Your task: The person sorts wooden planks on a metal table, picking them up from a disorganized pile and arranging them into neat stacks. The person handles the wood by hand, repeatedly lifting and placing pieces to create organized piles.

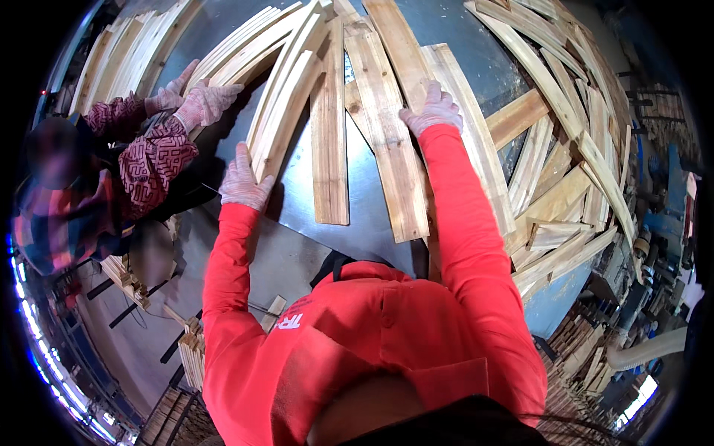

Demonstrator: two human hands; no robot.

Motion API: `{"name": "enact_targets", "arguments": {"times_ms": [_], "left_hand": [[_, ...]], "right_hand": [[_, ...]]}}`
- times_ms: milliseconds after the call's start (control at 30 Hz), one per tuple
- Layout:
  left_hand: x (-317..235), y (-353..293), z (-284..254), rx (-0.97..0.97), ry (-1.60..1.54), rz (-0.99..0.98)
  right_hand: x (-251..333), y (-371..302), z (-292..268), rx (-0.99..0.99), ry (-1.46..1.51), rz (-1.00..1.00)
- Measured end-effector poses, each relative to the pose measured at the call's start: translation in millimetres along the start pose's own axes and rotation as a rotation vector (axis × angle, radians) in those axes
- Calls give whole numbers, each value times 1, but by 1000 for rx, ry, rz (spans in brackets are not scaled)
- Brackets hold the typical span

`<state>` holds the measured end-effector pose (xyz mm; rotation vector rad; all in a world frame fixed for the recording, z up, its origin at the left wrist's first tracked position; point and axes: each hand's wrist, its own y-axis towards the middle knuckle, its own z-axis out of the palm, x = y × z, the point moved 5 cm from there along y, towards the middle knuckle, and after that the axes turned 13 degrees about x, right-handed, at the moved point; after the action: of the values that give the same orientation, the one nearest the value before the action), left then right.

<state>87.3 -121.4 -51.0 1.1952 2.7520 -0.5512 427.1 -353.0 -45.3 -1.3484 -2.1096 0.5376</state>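
My left hand (245,181), in a thin pale glove, grips the near end of a few wooden boards (288,108) standing on edge together, thumb on one side and fingers on the other. With my gloved right hand (434,113) I hold a long wooden board (399,46), the thumb at its left edge; part of the board is hidden under my hand and sleeve. Between my hands lie a flat narrow board (329,149) and a wider knotty board (387,141), their near ends toward me. Another pale board (472,141) lies right of my right arm.
All this rests on a grey metal table (297,186). On the left a co-worker's gloved hands (201,104) touch another row of boards (242,48). A loose pile of boards (558,186) fills the table's right side. Stacked wood (195,353) stands below at the left.
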Motion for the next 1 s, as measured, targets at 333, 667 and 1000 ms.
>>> {"name": "enact_targets", "arguments": {"times_ms": [333, 667, 1000], "left_hand": [[-89, 33, 16, 317, -943, -8], [-150, 6, 44, 82, -371, 23], [-212, -7, 42, 146, 178, -235]], "right_hand": [[90, -129, 94, 398, 643, -550], [-215, 61, -163, -465, -458, -91], [-292, 87, -198, 43, -374, 251]]}}
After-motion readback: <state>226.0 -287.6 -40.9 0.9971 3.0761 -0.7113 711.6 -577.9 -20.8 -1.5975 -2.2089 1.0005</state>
